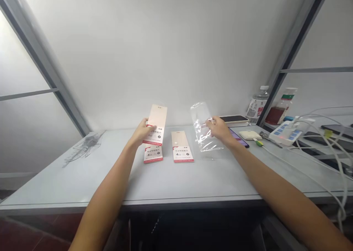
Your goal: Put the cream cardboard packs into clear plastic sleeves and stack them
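Left of centre: one card (pixel 158 115), pale pink and white with red trim, lettering partly covered, grasped by the left hand (pixel 142 131). Below it: second card (pixel 153 155), printed 考试专用套尺 and a large 4. At centre, on the desk (pixel 176 183): third card (pixel 182 142), same wording. Right of centre: clear plastic sleeve (pixel 200 118), pinched in the right hand (pixel 219 128). Right side: bottle (pixel 257 107), label writing too small to read.

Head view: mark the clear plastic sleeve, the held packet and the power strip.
Clear plastic sleeve (pixel 200 131): head view, middle of its film.
Held packet (pixel 158 120): head view, pink area above the label.
Power strip (pixel 285 132): head view, its body.
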Motion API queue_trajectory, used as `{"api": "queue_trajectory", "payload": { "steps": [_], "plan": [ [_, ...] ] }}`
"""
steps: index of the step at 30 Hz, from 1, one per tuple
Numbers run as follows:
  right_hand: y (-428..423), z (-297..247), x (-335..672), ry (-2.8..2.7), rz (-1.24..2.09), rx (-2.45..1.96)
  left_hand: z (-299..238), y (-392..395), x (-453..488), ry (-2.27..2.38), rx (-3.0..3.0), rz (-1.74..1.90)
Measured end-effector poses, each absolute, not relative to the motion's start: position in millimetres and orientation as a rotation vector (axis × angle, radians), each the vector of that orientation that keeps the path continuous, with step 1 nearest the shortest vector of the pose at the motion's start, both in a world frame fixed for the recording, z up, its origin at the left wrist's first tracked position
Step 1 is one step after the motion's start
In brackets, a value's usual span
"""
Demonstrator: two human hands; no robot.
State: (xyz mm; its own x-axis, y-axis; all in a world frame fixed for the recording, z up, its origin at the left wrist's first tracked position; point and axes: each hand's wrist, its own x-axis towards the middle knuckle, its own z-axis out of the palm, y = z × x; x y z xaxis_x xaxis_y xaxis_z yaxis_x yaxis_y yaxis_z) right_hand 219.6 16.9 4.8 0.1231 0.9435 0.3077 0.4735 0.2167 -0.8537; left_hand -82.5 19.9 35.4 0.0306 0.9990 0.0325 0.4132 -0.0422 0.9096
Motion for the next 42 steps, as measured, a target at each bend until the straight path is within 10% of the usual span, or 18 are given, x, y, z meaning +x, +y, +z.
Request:
{"api": "queue_trajectory", "payload": {
  "steps": [42],
  "plan": [
    [-5, 6, 172, -1.082, 1.658, -0.604, 14, -14, -21, 1.004, 1.583, 1.127]
  ]
}}
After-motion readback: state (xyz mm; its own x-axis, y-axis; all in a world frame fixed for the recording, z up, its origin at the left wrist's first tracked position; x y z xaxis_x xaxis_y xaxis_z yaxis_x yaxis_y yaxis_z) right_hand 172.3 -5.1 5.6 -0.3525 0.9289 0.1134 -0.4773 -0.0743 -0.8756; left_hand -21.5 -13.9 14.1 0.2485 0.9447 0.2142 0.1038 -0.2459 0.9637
